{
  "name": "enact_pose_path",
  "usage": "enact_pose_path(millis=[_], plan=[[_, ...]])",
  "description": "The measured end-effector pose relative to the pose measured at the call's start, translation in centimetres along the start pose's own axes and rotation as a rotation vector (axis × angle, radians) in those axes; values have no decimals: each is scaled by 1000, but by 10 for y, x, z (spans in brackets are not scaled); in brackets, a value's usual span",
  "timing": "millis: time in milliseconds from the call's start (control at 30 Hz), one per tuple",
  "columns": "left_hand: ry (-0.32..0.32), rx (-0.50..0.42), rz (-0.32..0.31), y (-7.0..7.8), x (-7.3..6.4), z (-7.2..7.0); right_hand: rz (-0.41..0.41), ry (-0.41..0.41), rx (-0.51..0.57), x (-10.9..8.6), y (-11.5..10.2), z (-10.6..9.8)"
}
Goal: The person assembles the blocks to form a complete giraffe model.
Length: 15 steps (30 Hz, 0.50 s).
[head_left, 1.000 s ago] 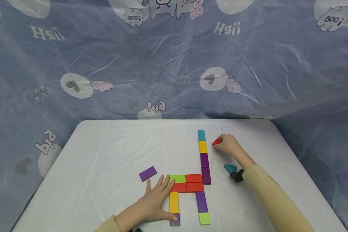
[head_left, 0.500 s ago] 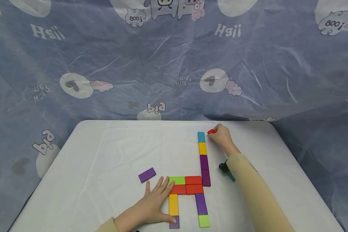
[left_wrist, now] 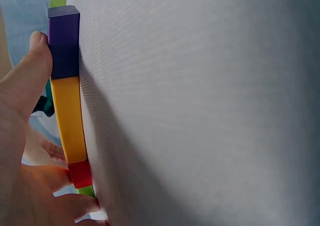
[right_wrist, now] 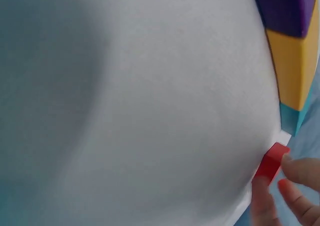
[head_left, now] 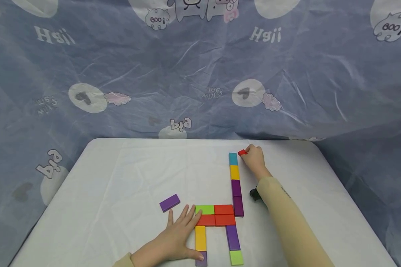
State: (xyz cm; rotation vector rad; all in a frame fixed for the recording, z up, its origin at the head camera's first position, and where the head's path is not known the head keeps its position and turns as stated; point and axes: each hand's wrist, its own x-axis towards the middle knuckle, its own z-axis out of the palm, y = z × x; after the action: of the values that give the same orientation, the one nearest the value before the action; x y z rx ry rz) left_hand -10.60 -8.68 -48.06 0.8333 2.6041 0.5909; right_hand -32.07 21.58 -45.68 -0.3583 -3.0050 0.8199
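Between the fingertips of my right hand (head_left: 254,160) a small red block (right_wrist: 271,161) is pinched, just right of the teal block (head_left: 232,158) that tops a column. Below the teal one come a yellow block (head_left: 234,172) and two dark purple blocks. My left hand (head_left: 176,239) lies spread out, fingertips on the left end of the red (head_left: 225,220) and lime (head_left: 205,210) rows. Its thumb rests on a small purple block (left_wrist: 64,45), under the long yellow block (left_wrist: 69,118). A violet block (head_left: 233,238) and a lime block (head_left: 236,257) form the right leg.
A loose purple block (head_left: 169,203) lies on the white table (head_left: 137,178), left of the arrangement. Black gear (head_left: 255,194) shows at the right wrist. A blue patterned cloth (head_left: 187,74) hangs behind the table's far edge.
My right hand has moved up and left with the red block, from beside the yellow block to beside the teal one. In the last half second it has barely shifted. My left hand stays put.
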Motion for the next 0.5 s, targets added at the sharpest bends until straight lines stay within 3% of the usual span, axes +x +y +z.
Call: enact_pose_path(millis=[200, 500], plan=[[18, 19, 5, -2, -1, 1, 11, -3, -45, -6, -7, 1], [-6, -6, -1, -1, 1, 2, -55, -30, -80, -13, -11, 8]])
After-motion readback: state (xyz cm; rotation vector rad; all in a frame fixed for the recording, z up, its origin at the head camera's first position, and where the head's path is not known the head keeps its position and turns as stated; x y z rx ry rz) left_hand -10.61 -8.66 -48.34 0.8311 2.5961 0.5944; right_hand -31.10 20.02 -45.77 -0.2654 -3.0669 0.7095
